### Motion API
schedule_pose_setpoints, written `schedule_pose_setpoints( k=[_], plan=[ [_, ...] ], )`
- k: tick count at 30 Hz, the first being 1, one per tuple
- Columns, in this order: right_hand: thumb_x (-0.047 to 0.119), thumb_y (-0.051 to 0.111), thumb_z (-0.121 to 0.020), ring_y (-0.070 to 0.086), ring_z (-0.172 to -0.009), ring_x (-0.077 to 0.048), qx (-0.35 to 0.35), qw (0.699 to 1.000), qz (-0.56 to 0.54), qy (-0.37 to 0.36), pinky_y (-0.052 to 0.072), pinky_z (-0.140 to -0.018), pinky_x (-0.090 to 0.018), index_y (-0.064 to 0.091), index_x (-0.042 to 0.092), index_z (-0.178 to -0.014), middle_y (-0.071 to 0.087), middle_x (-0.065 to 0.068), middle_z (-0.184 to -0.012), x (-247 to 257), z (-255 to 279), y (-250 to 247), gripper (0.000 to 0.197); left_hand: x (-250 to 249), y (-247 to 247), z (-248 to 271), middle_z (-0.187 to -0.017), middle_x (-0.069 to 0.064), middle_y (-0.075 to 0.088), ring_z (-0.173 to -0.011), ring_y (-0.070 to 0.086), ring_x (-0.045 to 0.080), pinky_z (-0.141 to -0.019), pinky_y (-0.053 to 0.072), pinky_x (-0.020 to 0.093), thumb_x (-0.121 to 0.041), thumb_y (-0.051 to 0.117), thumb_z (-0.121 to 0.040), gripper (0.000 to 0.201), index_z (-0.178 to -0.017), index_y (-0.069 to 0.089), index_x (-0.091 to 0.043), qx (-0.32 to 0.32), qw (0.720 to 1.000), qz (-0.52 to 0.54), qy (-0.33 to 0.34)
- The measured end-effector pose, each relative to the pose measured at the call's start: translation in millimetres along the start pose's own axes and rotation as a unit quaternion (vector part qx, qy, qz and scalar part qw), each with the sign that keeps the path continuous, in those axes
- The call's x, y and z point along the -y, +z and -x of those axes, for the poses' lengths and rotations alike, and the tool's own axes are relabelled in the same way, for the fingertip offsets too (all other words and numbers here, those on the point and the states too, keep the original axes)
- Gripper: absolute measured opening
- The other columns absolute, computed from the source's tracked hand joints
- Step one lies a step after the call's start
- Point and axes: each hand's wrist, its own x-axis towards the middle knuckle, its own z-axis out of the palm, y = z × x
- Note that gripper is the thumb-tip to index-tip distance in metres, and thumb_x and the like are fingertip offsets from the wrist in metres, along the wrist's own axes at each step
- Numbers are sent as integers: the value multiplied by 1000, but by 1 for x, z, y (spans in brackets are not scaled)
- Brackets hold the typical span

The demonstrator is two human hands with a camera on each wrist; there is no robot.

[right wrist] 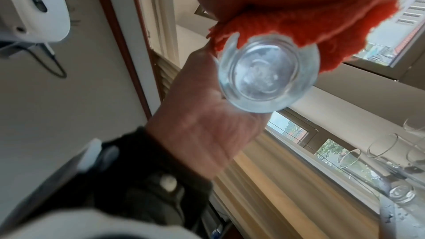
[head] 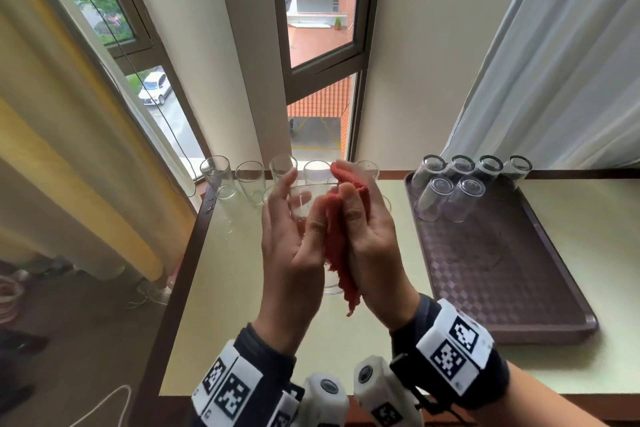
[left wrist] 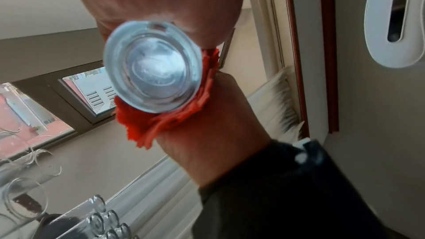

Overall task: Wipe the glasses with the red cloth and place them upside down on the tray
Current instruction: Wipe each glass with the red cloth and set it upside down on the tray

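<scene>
Both hands are raised above the middle of the table (head: 242, 340), palms turned toward each other, with one clear glass (head: 304, 204) held between them. The left hand (head: 291, 250) cradles the glass along its side: its fingers (head: 277, 194) are nearly straight and only loosely bent against the wall of the glass, the thumb lying along the near side. The right hand (head: 370, 246) holds the red cloth (head: 337, 253) pressed against the other side of the glass, its fingers curled over the top fold of the cloth and its thumb pinning the cloth down; a loose end of the cloth hangs below the palms. In the left wrist view the thick round base of the glass (left wrist: 152, 75) faces the camera with the red cloth (left wrist: 161, 121) bunched beside and under it; the right wrist view shows the same base (right wrist: 268, 75) with the cloth (right wrist: 322, 30) wrapped over its upper side. Along the far edge of the table, toward the far left corner, stands a group of upright glasses (head: 249, 180). A brown tray (head: 491, 274) lies along the right side of the table, and six glasses (head: 464, 184) stand upside down at its far end, in a back row of four and a front row of two.
</scene>
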Motion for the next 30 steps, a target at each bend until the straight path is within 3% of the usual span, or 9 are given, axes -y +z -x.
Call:
schedule_pose_setpoints(
  k=[6,10,13,15,18,20,25,28,30],
  plan=[
    [71,42,-89,57,-105,-18,14,987,149,-58,51,-94,-54,25,46,-150,52,-3,-129,-18,20,0,69,-7,-5,-5,-117,0,65,-102,70,21,-89,58,45,-52,43,-92,42,-132,43,-38,1,996,77,-54],
    [51,45,-95,60,-76,-23,2,1000,9,-4,56,-68,-44,39,27,-145,63,-2,-92,-4,6,-2,56,-6,-2,0,-109,6,65,-101,68,12,-83,56,25,-47,45,-92,39,-129,44,-33,29,997,56,-42],
    [41,42,-93,66,-81,-20,-3,995,-94,44,57,-75,-37,51,10,-132,64,-4,-87,6,-7,-4,50,-3,1,6,-134,9,53,-124,57,24,-101,51,47,-71,55,-83,53,-130,41,-49,49,998,17,-39],
    [41,42,-94,66,-82,-15,5,993,-108,44,56,-75,-36,51,8,-131,64,2,-85,5,-8,-3,50,-2,1,5,-140,9,48,-127,55,25,-102,50,48,-76,58,-78,59,-129,43,-52,41,998,15,-38],
    [36,43,-96,61,-70,-27,17,997,-78,19,56,-61,-39,46,15,-138,62,1,-75,0,2,0,47,-2,0,2,-131,8,59,-109,67,11,-85,55,24,-53,59,-86,49,-132,45,-39,13,997,66,-42],
    [32,45,-97,59,-66,-31,36,999,-38,-4,55,-61,-37,38,23,-146,61,-8,-77,-7,10,0,50,-2,-4,-1,-124,7,63,-104,70,12,-80,55,22,-49,55,-91,48,-135,42,-35,-7,994,96,-57],
    [60,56,-88,56,-76,4,79,997,12,8,48,-67,-13,21,45,-152,53,-1,-111,-22,23,-4,74,-5,-10,-2,-121,9,64,-98,73,15,-79,61,30,-44,40,-91,55,-140,40,-20,6,986,139,-87],
    [37,48,-94,65,-75,-29,63,996,-61,36,58,-67,-41,31,29,-148,64,4,-96,-6,13,-1,57,-5,-6,3,-126,11,61,-102,71,11,-79,58,24,-41,45,-101,37,-134,42,-25,39,989,123,-78],
    [38,47,-93,64,-92,-42,39,992,-103,54,51,-90,-62,42,18,-140,62,-8,-97,3,4,0,52,-3,-2,4,-133,13,54,-113,66,15,-89,57,30,-55,53,-93,42,-131,43,-38,37,995,65,-59]
  ],
)
